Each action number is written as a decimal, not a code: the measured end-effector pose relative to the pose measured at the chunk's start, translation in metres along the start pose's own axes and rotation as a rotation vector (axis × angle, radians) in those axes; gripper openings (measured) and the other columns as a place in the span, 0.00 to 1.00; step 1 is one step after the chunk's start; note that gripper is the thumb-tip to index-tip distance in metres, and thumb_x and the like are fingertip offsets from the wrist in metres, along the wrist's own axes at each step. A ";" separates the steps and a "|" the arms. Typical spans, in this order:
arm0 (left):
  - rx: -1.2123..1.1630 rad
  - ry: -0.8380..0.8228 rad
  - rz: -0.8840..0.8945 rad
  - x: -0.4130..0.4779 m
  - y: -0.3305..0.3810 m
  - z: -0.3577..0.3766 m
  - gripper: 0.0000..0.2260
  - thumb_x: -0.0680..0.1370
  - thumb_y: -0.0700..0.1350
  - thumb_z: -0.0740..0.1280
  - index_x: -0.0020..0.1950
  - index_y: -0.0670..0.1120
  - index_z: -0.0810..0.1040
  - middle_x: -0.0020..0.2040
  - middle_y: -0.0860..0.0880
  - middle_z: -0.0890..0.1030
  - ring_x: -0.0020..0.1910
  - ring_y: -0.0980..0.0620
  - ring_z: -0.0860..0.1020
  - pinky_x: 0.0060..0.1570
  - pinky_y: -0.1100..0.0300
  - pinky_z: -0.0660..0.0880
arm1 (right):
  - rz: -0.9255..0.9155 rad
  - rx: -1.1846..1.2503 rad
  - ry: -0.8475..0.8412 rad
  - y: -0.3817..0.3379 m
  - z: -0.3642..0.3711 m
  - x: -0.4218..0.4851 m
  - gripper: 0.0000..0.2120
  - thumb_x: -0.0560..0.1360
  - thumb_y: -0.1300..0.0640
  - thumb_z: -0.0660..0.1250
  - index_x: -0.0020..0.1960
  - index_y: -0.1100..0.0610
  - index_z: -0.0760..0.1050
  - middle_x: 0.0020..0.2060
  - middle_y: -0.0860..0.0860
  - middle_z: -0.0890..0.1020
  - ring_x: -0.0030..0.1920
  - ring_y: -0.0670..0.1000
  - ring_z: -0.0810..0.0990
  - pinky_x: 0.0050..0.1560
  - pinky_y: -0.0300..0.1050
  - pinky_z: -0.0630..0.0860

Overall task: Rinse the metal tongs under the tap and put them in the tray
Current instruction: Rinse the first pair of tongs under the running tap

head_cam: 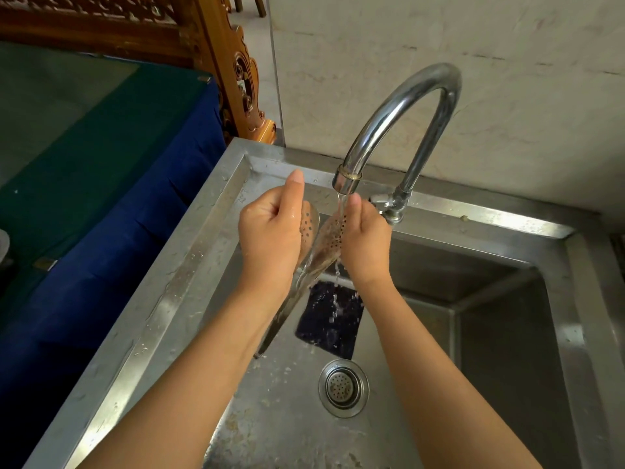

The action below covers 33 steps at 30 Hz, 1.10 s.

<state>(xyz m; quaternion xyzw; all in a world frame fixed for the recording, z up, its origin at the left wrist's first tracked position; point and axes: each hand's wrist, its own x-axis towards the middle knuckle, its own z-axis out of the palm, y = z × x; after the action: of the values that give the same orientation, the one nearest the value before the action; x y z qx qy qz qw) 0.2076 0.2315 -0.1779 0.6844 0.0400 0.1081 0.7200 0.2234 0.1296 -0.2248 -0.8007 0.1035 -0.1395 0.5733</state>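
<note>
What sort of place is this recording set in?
Likely a kitchen wash-up area: a stainless steel sink with a drain strainer, a gooseneck tap running water, and metal tongs held under it.

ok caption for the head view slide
Left hand and right hand hold the metal tongs under the running tap over the steel sink.

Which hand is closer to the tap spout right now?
Right. The right hand holds one blade of the tongs directly under the tap spout, thumb just below the outlet. The left hand grips the other blade, off to the spout's left and farther away.
</note>
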 end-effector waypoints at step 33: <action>-0.617 -0.034 -0.512 0.040 -0.051 0.045 0.08 0.79 0.45 0.62 0.50 0.41 0.76 0.34 0.48 0.83 0.32 0.52 0.82 0.31 0.62 0.77 | 0.198 -0.096 -0.482 0.052 -0.054 -0.048 0.15 0.78 0.47 0.57 0.47 0.57 0.73 0.28 0.50 0.78 0.21 0.47 0.74 0.26 0.45 0.75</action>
<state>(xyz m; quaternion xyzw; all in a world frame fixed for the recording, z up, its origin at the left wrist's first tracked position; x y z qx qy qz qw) 0.2611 0.1941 -0.2226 0.4056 0.1631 -0.0791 0.8959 0.1596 0.0808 -0.2628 -0.8231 0.0485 0.1171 0.5536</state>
